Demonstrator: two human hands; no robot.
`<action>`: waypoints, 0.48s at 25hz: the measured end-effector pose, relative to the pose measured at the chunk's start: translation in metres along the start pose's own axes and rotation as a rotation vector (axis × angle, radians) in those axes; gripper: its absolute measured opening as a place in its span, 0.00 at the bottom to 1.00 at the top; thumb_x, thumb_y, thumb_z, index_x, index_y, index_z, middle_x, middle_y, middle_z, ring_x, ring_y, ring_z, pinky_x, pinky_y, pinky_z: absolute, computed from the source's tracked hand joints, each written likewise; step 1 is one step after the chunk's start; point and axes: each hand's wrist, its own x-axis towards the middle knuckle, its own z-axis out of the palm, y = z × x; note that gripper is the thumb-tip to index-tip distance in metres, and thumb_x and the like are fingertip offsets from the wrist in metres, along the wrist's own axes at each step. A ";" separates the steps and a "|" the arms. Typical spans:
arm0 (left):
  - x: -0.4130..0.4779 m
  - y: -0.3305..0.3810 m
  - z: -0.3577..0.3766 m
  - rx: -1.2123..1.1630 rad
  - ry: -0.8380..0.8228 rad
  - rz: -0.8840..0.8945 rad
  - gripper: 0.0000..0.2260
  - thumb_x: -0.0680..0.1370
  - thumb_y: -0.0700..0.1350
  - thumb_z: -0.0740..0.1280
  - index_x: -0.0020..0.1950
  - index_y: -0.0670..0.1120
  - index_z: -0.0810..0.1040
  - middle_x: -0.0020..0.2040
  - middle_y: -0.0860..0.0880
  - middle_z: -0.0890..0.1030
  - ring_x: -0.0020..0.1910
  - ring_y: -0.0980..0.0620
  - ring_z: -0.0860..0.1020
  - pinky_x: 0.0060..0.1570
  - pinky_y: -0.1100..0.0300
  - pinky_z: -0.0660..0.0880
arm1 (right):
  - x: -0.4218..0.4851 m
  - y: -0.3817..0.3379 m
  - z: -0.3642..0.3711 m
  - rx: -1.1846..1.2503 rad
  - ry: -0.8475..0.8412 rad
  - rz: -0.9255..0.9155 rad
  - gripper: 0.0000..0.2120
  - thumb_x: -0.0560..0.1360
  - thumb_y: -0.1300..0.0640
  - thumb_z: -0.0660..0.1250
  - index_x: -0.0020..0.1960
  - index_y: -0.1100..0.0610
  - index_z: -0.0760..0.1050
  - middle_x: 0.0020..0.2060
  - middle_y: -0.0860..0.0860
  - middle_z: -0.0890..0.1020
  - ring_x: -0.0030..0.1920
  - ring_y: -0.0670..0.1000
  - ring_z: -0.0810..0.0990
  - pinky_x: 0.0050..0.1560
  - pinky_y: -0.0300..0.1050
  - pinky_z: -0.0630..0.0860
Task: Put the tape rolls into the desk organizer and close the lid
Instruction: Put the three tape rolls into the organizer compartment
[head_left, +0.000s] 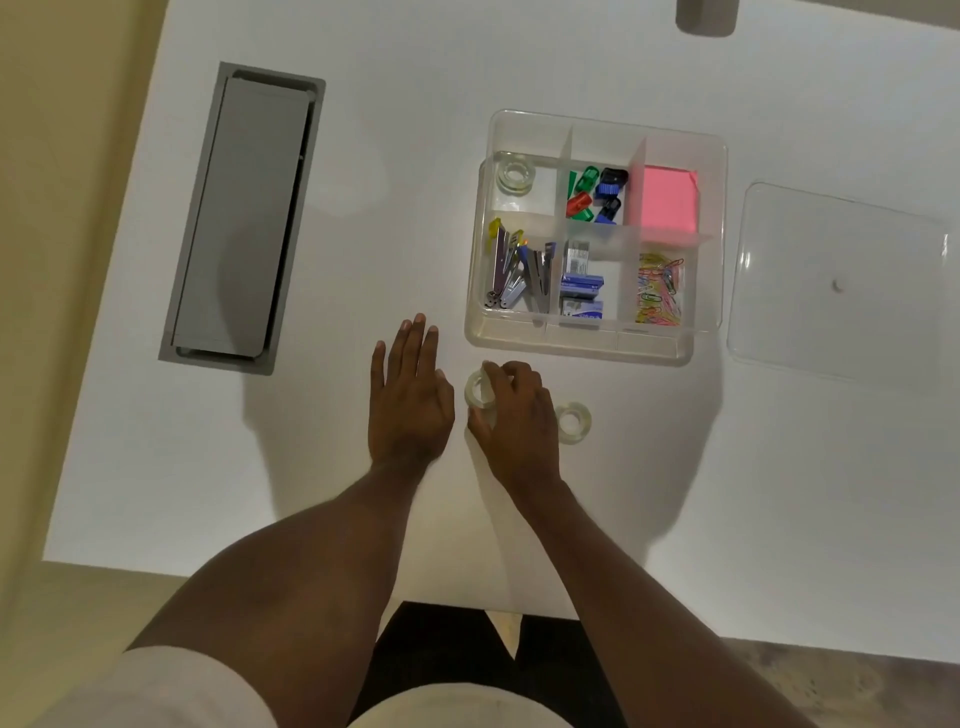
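Observation:
The clear desk organizer (576, 345) stands open on the white desk, with one clear tape roll (514, 175) in its far-left compartment. Its clear lid (831, 306) lies flat on the desk to the right of it. My right hand (514, 415) is just in front of the organizer, fingers closed around a second tape roll (477, 391) that rests on or just above the desk. A third tape roll (574, 422) lies on the desk right beside that hand. My left hand (408, 395) rests flat on the desk, fingers apart, holding nothing.
The other organizer compartments hold staplers (519, 275), staple boxes (582, 291), coloured sharpeners (595, 192), pink sticky notes (667, 200) and paper clips (658, 288). A grey cable tray (241, 218) is set into the desk at the left. The desk's near edge runs below my forearms.

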 end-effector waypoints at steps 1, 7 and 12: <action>0.000 0.000 0.000 -0.003 -0.001 -0.003 0.28 0.86 0.57 0.42 0.83 0.49 0.60 0.85 0.48 0.58 0.85 0.46 0.54 0.83 0.40 0.54 | 0.002 -0.002 -0.002 0.036 -0.006 0.002 0.30 0.70 0.50 0.78 0.68 0.58 0.73 0.62 0.57 0.79 0.60 0.58 0.79 0.60 0.53 0.80; 0.001 0.000 0.001 0.015 -0.007 -0.002 0.25 0.87 0.54 0.47 0.83 0.49 0.60 0.85 0.47 0.59 0.85 0.47 0.54 0.83 0.41 0.54 | 0.055 -0.019 -0.042 0.241 0.213 -0.082 0.28 0.71 0.54 0.77 0.68 0.55 0.70 0.63 0.56 0.75 0.63 0.54 0.75 0.63 0.45 0.77; 0.000 0.000 -0.001 0.021 0.002 0.003 0.25 0.86 0.49 0.50 0.84 0.47 0.59 0.85 0.47 0.58 0.85 0.48 0.53 0.83 0.42 0.54 | 0.156 -0.024 -0.088 0.274 0.287 -0.055 0.24 0.72 0.58 0.73 0.66 0.57 0.70 0.62 0.56 0.72 0.58 0.51 0.75 0.55 0.43 0.78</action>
